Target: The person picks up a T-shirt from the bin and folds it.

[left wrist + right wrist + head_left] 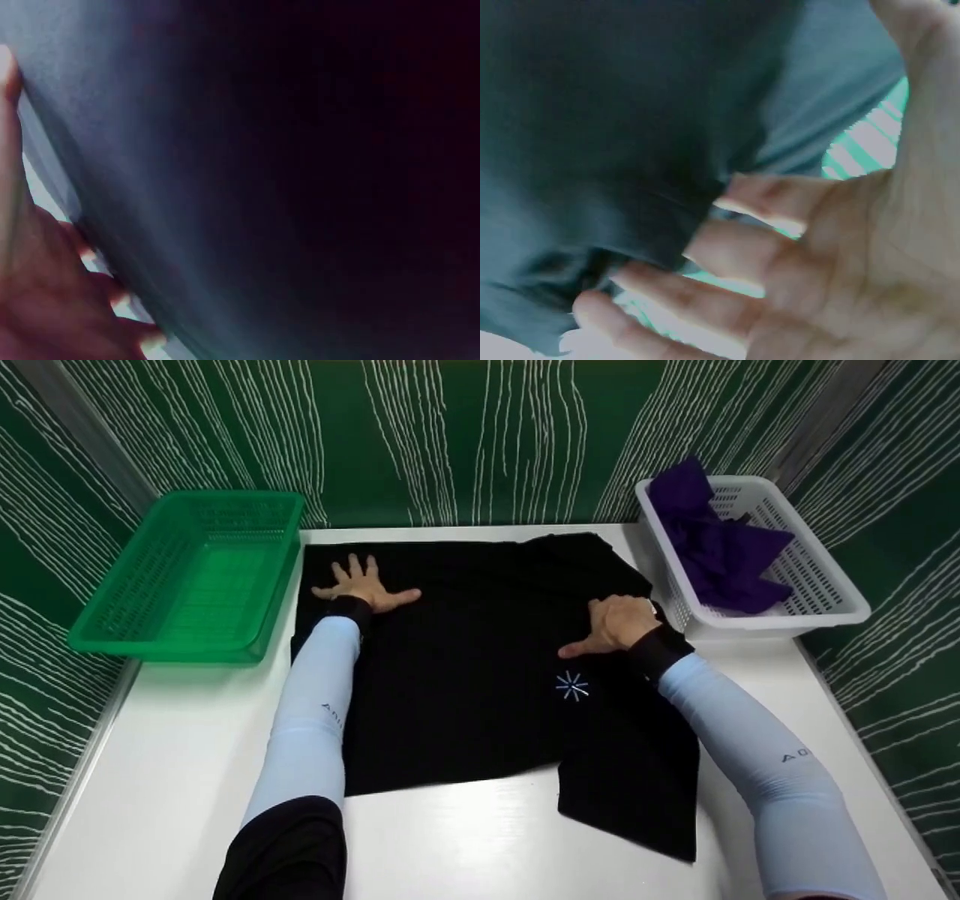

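Observation:
A black T-shirt (465, 675) lies spread sideways over the white table, one sleeve (637, 802) pointing toward the near edge. A small pale starburst print (572, 686) shows on its right part. My left hand (365, 587) rests with spread fingers on the shirt's far left area, close to the hem. On the right, my right hand (619, 622) touches the cloth near the collar side, thumb stretched out to the left. The right wrist view shows the fingers (727, 247) extended along folds of dark fabric, with nothing gripped between them.
To the left stands a green plastic basket (180, 651) with nothing visible inside. A white basket (780, 622) at the right holds crumpled purple cloth (724, 547). The white table (465, 840) meets green walls with white streaks (495, 442) behind and at both sides.

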Demonstrator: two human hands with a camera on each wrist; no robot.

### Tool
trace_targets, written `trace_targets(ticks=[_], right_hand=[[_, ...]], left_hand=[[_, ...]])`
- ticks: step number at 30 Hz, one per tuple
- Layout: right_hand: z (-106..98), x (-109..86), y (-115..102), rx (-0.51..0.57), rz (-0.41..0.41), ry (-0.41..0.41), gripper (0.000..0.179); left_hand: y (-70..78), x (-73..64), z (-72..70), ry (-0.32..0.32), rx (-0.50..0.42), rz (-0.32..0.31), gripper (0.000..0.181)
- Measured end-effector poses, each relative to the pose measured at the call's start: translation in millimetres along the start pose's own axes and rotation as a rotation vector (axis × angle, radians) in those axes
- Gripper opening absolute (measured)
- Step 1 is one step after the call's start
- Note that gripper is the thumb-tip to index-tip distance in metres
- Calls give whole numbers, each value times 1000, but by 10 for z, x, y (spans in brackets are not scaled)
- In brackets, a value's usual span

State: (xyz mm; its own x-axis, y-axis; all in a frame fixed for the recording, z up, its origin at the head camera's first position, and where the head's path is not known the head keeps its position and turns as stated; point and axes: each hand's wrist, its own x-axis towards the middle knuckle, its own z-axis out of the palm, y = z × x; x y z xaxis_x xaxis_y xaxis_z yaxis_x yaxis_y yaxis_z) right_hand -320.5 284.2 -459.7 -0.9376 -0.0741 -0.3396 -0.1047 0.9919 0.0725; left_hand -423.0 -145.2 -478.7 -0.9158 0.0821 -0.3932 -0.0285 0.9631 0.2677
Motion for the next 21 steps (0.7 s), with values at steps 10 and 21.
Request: trace_targets(ticks=[10, 21], right_hand=[[-68, 457, 79, 292, -178, 346, 48], [-179, 1039, 63, 273, -90, 130, 99]], left_hand=[[75, -149, -55, 31, 27, -1, 132], [17, 49, 25, 8, 25, -12, 135]])
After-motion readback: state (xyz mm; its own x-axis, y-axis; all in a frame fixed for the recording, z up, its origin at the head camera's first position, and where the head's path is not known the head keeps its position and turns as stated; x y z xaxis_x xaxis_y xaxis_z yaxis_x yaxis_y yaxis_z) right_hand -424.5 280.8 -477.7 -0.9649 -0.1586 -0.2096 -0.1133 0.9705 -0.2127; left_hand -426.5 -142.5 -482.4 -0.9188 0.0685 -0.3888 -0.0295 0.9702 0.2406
